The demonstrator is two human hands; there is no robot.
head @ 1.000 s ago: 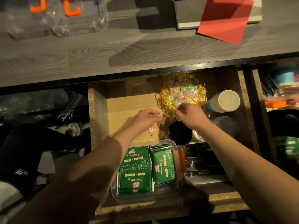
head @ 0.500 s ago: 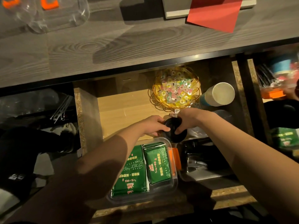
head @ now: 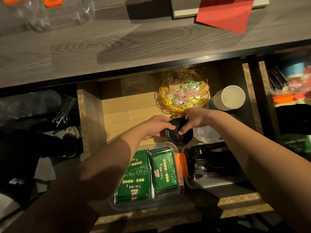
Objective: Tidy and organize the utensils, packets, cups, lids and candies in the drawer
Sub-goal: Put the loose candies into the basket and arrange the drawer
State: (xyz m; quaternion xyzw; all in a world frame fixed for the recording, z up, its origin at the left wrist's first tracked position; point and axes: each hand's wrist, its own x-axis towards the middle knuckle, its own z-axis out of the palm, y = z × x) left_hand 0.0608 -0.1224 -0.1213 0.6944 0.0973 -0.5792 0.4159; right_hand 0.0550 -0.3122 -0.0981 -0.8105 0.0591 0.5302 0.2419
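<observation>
Where the grey countertop [head: 84, 52] ends, the drawer [head: 127, 111] lies open.

Dim warm light, heavy shadows at the edges, wide-angle bending, soft focus.

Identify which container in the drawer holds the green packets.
The clear plastic tray with an orange clip at the drawer's front; the wire basket holds candies, the other tray dark utensils.
</observation>
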